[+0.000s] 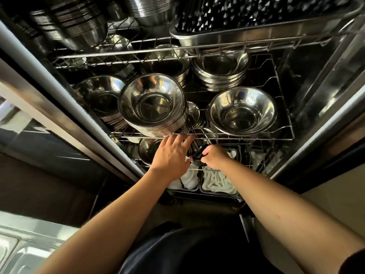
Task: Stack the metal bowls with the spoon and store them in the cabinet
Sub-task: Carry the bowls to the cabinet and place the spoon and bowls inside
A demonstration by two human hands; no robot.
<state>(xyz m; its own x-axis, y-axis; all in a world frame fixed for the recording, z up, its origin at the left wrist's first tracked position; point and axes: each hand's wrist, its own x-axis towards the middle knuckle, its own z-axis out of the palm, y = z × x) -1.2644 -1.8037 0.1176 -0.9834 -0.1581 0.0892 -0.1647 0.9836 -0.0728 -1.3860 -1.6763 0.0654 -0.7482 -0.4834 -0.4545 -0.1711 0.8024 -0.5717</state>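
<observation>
On wire rack [201, 135], shiny round steel bowls [153, 104], left hand [171, 155] spread, right hand [214, 157] clenching dark handle [199, 152]

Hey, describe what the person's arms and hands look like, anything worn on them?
Both forearms are bare, with no watch, bracelet or gloves showing. The left hand and right hand show no rings from this angle. A dark sleeve edge appears at the right arm's elbow, in the frame's lower right corner. The left arm's sleeve is out of view.
</observation>
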